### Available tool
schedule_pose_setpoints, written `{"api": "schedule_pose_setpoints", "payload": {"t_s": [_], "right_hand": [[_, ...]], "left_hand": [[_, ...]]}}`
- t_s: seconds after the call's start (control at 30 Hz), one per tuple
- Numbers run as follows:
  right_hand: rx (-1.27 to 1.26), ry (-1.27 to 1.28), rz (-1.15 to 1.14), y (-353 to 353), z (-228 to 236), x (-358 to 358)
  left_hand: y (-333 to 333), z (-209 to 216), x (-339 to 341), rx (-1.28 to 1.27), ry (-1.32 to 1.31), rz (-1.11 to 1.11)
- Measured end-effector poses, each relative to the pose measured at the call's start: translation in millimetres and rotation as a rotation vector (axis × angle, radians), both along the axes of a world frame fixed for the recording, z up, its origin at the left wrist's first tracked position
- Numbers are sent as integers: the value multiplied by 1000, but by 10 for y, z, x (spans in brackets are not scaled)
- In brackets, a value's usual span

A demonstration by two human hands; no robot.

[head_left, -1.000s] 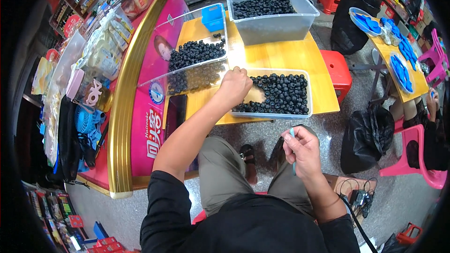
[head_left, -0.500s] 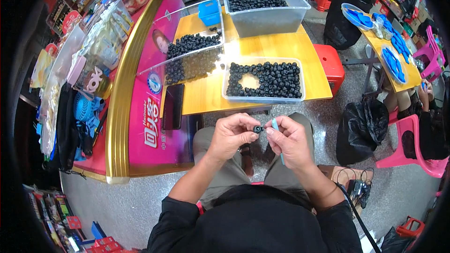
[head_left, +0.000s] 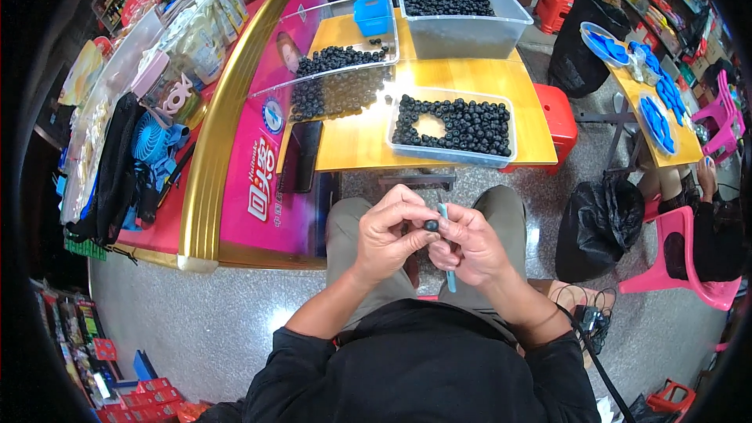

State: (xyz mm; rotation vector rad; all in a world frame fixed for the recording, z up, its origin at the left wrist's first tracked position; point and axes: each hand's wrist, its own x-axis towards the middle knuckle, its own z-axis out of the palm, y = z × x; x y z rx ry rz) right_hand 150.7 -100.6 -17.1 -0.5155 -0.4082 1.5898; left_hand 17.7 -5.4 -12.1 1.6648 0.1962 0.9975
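Note:
Above my lap, my left hand (head_left: 392, 231) pinches a small black round piece (head_left: 431, 225) between thumb and fingertips. My right hand (head_left: 472, 251) comes up against it from the other side, closed around a slim light-blue stick-like tool (head_left: 451, 279). The tool stands nearly upright, its lower end sticking out below my fingers; its exact kind I cannot make out. Fingertips of both hands meet at the piece. Beyond them, on the yellow table, a shallow clear tub (head_left: 450, 157) holds many similar black pieces (head_left: 478, 129), with a bare patch at its left.
A large clear bin (head_left: 466, 37) of black pieces stands at the table's back. To its left, another clear container holds black pieces and a blue basket (head_left: 372, 16). A gold-edged pink counter (head_left: 235, 211) borders the left. Right: red stool (head_left: 554, 121), black bag (head_left: 599, 227), seated person (head_left: 709, 231).
The black piece has turned in my left fingers, its hollow end no longer facing up. My right hand has closed in on the left, bringing the tool nearer. The whole view has shifted slightly.

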Motion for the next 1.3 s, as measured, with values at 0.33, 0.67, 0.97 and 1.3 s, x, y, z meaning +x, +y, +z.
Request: {"api": "schedule_pose_setpoints", "payload": {"t_s": [0.33,0.67,0.97,1.3], "right_hand": [[-86,-507,-279,-17,120,-43],[-61,-593,-248,-20,130,50],[157,-1169,-352,-49,170,11],[246,-1352,-408,-41,220,-9]], "left_hand": [[-36,89,-34,406,139,282],[10,22,-43,234,102,207],[54,43,-46,337,133,308],[80,29,-69,409,132,341]]}}
